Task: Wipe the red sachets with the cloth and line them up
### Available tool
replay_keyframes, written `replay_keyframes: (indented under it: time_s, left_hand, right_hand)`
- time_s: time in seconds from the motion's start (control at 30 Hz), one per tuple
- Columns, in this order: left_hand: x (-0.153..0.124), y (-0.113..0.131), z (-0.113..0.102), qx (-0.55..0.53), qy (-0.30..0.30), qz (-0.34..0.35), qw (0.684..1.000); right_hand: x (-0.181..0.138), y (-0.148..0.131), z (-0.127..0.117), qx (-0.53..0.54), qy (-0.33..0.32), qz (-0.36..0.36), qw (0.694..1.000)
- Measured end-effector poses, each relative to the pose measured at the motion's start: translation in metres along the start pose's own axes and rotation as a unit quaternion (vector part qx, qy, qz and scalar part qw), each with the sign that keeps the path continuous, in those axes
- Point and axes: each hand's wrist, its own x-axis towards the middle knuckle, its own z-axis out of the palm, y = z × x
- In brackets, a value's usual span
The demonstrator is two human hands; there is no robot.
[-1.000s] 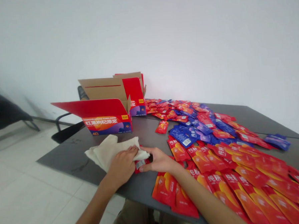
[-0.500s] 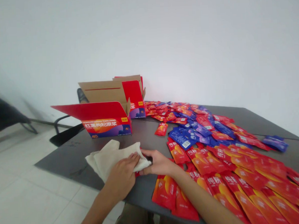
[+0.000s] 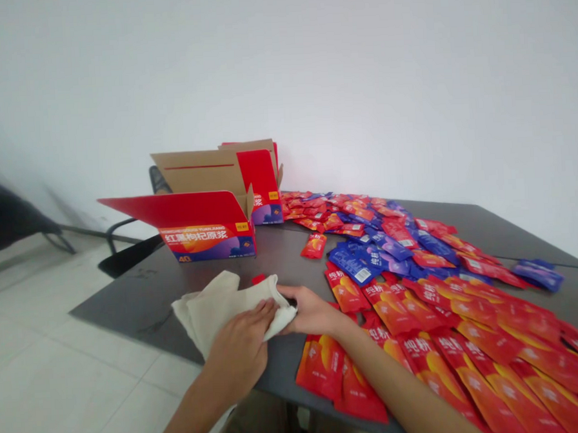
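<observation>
On table [image 3: 281, 252], two boxes [image 3: 207, 230], one cloth [image 3: 216, 301]

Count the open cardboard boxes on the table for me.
2. One red box stands at the table's far left corner with its flap open; the second box stands right behind it, toward the wall, partly hidden.

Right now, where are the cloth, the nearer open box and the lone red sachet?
cloth [image 3: 216, 304], head view, middle of its folds.
nearer open box [image 3: 207, 241], head view, printed front wall.
lone red sachet [image 3: 314, 245], head view, its centre.
</observation>
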Motion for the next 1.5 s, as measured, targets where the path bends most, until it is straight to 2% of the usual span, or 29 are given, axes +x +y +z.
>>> replay_keyframes:
  time_s: [0.2,0.43,0.63,0.83,1.03,1.23,1.4,1.5]
  left_hand:
    - [0.021,-0.017,-0.006,0.025,-0.003,-0.054,0.998]
    - [-0.004,0.002,-0.002,-0.001,0.0,-0.008,1.0]
    - [0.021,-0.009,-0.009,0.046,0.001,-0.063,0.997]
    - [0.0,0.003,-0.006,0.004,-0.012,-0.008,1.0]
    - [0.021,-0.011,-0.01,0.032,0.0,-0.063,0.998]
    - [0.0,0.0,-0.003,-0.019,-0.005,0.005,1.0]
    - [0.019,-0.012,-0.007,0.028,0.01,-0.069,0.997]
    - [0.02,-0.011,-0.006,0.029,0.004,-0.063,0.998]
  right_hand:
    - [-0.001,-0.007,-0.001,-0.003,0.025,0.024,0.999]
    - [0.0,-0.001,-0.001,-0.008,0.002,-0.007,1.0]
    - [-0.001,-0.008,-0.002,0.015,0.014,0.015,1.0]
    - [0.0,-0.004,-0.001,0.017,-0.005,-0.004,1.0]
    - [-0.001,-0.007,-0.001,0.014,0.015,0.028,0.999]
    - [0.0,-0.002,-0.001,-0.004,0.002,0.006,1.0]
    - [-0.001,-0.009,-0.002,-0.004,0.019,0.024,1.0]
    - [-0.001,-0.009,-0.001,0.005,0.015,0.025,1.0]
